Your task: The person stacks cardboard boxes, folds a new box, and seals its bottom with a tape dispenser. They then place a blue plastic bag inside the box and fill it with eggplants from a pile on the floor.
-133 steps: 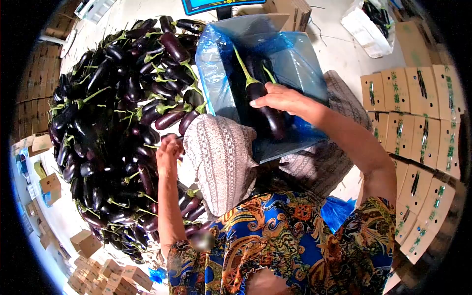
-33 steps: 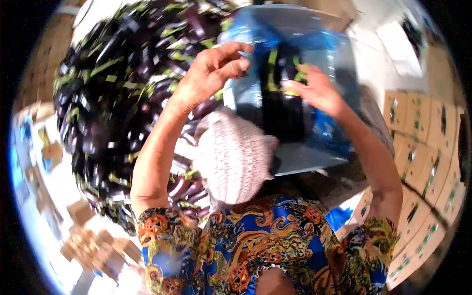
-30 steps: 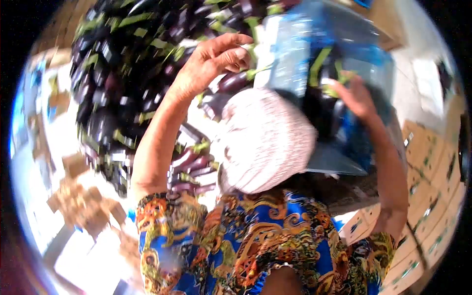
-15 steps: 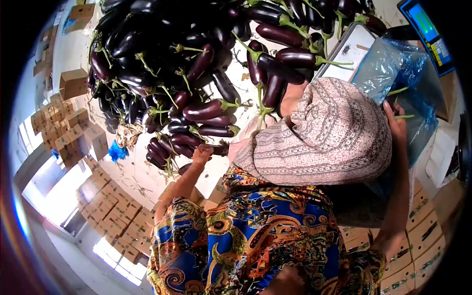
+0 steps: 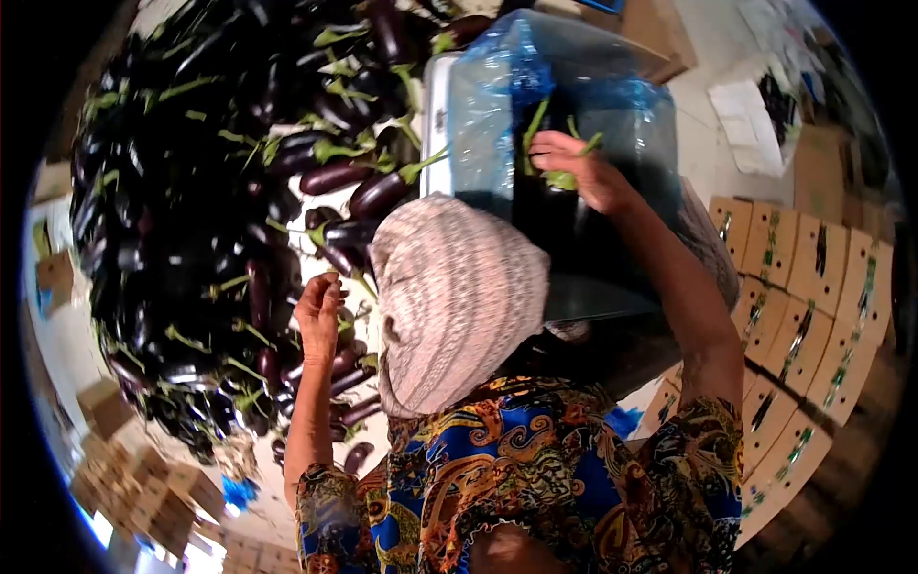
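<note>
My right hand (image 5: 583, 172) reaches into a blue plastic bag (image 5: 483, 124), its fingers stretched out over the green stems and cap of a dark eggplant (image 5: 550, 203). The fingers look apart, resting on the eggplant rather than wrapped round it. Beside the large heap of eggplants (image 5: 182, 239), my left hand (image 5: 318, 304) is raised with thumb and fingertips pinched together. Whatever those fingertips hold, if anything, is too small to make out. Near that hand, several loose eggplants (image 5: 335, 177) lie on the pale surface.
Between my arms is a person's head in a striped patterned covering (image 5: 459, 297), hiding part of the surface. A white-edged tray or scale top (image 5: 438, 120) shows beside the bag. Stacked cartons (image 5: 803, 316) stand at the right, with more boxes (image 5: 153, 488) at lower left.
The view has swung right, and the bag now sits nearer the middle. My right hand has gone from the bag's edge onto the eggplants inside. My left hand is higher.
</note>
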A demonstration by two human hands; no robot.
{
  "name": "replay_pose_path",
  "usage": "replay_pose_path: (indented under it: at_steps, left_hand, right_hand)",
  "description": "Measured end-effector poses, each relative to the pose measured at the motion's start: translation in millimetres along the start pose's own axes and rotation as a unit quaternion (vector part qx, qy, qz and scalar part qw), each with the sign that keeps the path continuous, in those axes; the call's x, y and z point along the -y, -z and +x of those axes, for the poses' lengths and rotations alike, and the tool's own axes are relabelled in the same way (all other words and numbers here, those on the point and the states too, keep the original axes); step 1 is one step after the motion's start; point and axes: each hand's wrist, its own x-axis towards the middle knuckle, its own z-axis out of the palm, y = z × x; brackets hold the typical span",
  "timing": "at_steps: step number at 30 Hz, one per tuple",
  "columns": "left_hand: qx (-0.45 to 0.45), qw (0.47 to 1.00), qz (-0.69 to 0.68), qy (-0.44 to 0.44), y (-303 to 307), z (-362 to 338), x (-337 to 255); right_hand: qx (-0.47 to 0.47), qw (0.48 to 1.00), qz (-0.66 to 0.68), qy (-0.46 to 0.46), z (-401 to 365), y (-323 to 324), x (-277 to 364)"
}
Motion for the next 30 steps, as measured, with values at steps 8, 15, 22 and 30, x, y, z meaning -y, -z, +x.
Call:
replay_pose_path:
  at_steps: [8,15,22,30]
  left_hand:
    - [0.129,0.980,0.037,-0.148,-95,61,-157]
    - [0.273,0.939,0.109,-0.177,-171,89,-260]
    - [0.517,0.821,0.236,0.043,-273,113,-233]
    - [0.393,0.833,0.371,-0.117,-341,133,-160]
  right_hand:
    - [-0.109,0.977,-0.158,0.097,0,-12,3]
    - [-0.322,0.834,-0.261,0.364,-95,38,110]
    - [-0.582,0.686,-0.106,0.424,-132,16,142]
    - [-0.569,0.734,-0.029,0.369,-135,42,103]
